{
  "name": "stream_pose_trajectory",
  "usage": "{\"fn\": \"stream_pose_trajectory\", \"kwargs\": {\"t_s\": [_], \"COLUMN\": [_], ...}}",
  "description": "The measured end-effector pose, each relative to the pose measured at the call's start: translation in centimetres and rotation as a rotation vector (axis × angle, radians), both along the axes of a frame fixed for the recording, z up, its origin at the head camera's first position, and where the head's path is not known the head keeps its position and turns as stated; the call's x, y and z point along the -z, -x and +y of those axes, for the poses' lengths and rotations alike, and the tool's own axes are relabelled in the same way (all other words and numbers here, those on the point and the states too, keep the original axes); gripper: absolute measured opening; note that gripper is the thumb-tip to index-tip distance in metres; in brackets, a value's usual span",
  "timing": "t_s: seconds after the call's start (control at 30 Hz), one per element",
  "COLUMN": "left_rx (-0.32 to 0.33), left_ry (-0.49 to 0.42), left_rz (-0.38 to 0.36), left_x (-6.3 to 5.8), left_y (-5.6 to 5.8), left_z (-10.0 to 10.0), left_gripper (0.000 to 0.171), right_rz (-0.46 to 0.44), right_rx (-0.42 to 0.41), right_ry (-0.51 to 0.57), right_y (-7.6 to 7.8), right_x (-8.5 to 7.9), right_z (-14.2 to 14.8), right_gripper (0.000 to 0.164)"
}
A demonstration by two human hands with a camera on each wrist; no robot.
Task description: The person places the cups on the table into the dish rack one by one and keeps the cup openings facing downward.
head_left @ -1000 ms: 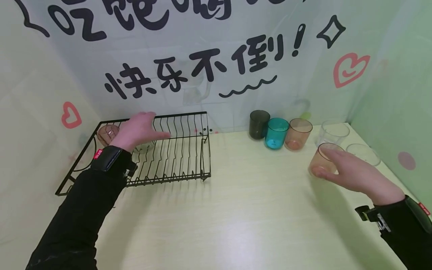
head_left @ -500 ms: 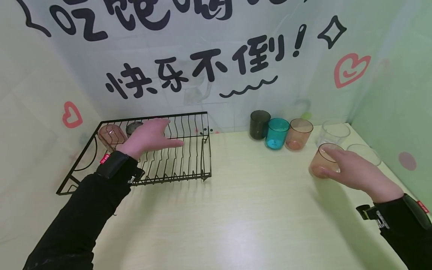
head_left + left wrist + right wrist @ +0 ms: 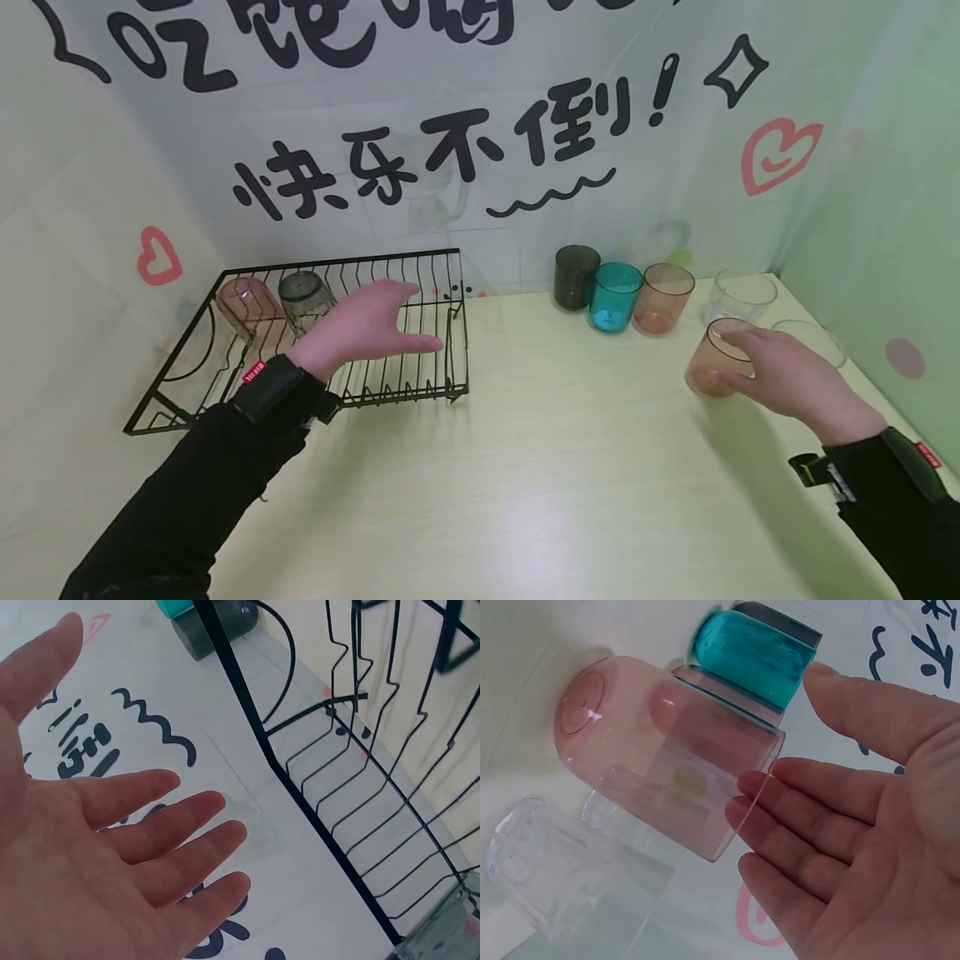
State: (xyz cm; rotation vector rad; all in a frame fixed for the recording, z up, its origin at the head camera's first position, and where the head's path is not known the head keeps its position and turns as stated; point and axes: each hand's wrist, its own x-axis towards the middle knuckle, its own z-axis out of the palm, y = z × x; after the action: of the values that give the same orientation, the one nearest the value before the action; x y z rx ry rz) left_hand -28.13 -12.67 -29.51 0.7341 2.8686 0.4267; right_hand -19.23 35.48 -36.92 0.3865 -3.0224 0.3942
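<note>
My left hand (image 3: 367, 325) hovers over the black wire dish rack (image 3: 405, 387), fingers extended and thumb spread, holding nothing. Behind it in the rack, a pink cup (image 3: 251, 304) and a grey-tinted cup (image 3: 302, 292) stand upside down. On the right, my right hand (image 3: 787, 375) is at an upright pink-orange cup (image 3: 705, 367) on the table. From the right wrist view, the fingertips (image 3: 754, 780) lie at that cup's rim while the thumb stays apart from it. Whether the fingers press on the glass I cannot tell.
Along the back wall stand a dark grey cup (image 3: 575, 279), a teal cup (image 3: 613, 300) and another pink-orange cup (image 3: 662, 300). Two clear cups, one (image 3: 742, 292) behind my right hand and one (image 3: 821, 337) beside it, are near the right wall.
My left hand has moved rightward and nearer over the rack, away from the grey-tinted cup, which now shows fully upside down there. The right hand stays almost still by the pink-orange cup.
</note>
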Motion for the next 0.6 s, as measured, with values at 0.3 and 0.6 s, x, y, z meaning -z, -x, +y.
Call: {"fn": "stream_pose_trajectory", "kwargs": {"t_s": [0.3, 0.6], "left_rx": [0.063, 0.148], "left_ry": [0.017, 0.017], "left_rz": [0.024, 0.061], "left_x": [0.5, 1.0], "left_y": [-1.3, -3.2], "left_z": [1.7, 3.8], "left_gripper": [0.094, 0.091], "right_rz": [0.026, 0.054], "right_rx": [0.023, 0.022], "right_ry": [-0.017, -0.017], "right_y": [0.4, 0.8], "right_x": [0.6, 1.1], "right_z": [0.2, 0.4], "right_gripper": [0.049, 0.039]}}
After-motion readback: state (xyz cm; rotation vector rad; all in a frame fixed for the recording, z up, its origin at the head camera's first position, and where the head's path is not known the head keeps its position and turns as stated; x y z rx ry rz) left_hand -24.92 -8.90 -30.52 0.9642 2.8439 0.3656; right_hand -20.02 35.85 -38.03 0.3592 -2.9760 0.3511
